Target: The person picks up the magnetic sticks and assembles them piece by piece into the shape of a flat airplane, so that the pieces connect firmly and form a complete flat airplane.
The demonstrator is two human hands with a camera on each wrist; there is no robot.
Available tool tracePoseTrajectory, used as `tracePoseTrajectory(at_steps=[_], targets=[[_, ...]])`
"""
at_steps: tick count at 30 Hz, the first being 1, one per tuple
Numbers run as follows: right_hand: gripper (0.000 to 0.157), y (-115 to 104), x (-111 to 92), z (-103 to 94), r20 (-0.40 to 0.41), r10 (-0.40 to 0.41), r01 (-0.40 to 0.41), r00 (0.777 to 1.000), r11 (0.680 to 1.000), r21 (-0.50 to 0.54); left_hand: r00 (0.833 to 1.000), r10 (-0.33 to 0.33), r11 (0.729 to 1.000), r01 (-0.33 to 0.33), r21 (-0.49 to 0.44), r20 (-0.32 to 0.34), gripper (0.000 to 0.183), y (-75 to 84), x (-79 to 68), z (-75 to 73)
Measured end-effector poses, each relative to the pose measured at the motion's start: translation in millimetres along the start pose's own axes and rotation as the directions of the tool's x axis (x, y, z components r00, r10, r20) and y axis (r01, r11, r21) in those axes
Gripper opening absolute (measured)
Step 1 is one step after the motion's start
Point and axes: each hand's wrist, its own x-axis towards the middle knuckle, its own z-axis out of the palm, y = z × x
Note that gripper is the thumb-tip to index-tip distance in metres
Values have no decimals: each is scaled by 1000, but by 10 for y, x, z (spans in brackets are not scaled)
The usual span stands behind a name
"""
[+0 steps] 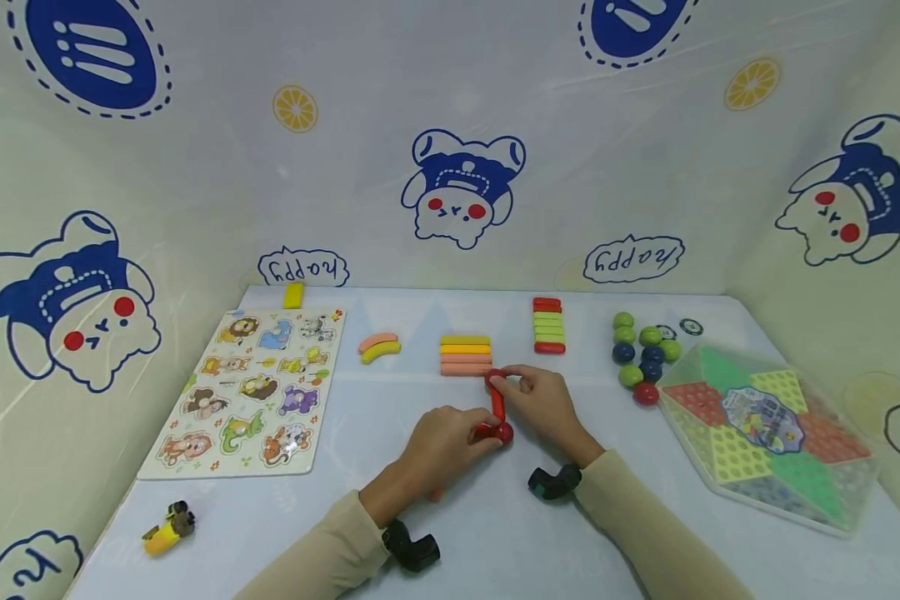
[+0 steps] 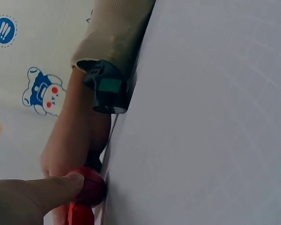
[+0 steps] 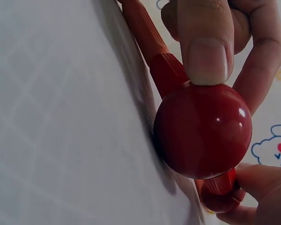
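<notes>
A red rod (image 1: 498,406) joins two red toy balls. My left hand (image 1: 442,442) pinches the near red ball (image 1: 505,432); its thumb presses that ball (image 2: 89,187) in the left wrist view, and a red rod (image 2: 82,215) shows below it. At the far end my right hand (image 1: 543,408) holds the other red ball (image 1: 496,376), its thumb on top of the ball (image 3: 203,133) in the right wrist view. Pink rods (image 1: 465,369) in a row with yellow and green ones lie right behind that ball.
An animal puzzle board (image 1: 247,392) lies left, a yellow toy vehicle (image 1: 168,531) before it. Green, blue and red balls (image 1: 652,353) cluster right, beside a clear lidded box (image 1: 765,433). Red and green rods (image 1: 548,325) and two curved pieces (image 1: 380,348) lie further back.
</notes>
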Motion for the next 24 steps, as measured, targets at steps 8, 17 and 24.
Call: tracePoseTrajectory(at_steps=[8,17,24], targets=[[40,36,-12,28,-4,-76,76,997,995,-63,1000,12,997,-13,70,14,28,44,-3,-8],[44,19,-40,51,-6,-92,92,996,994,-66,994,1,980,-23,199,109,28,124,0,-164],[47,11,-33,83,-22,-94,91,995,992,-88,991,33,976,-60,211,132,34,150,-10,-178]])
